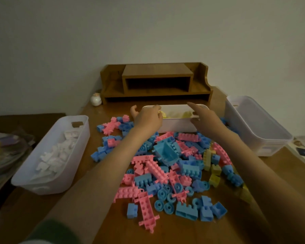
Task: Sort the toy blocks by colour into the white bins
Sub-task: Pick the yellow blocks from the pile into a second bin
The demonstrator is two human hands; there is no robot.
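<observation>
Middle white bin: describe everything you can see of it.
The middle bin is a long white plastic-looking tub with a rounded rim, upright, crosswise on the table before the wooden shelf. Yellow blocks lie inside. Pink and blue blocks reach its front wall. The left hand is over its left end, the right hand over its right.

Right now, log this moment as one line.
left hand open at middle bin rim | right hand open over it | yellow blocks inside | mixed pile unsorted on table

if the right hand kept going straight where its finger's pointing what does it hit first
Probably the wooden desk shelf beyond the middle bin; the right hand seems to point above that bin's far rim, though depth is unclear.
</observation>
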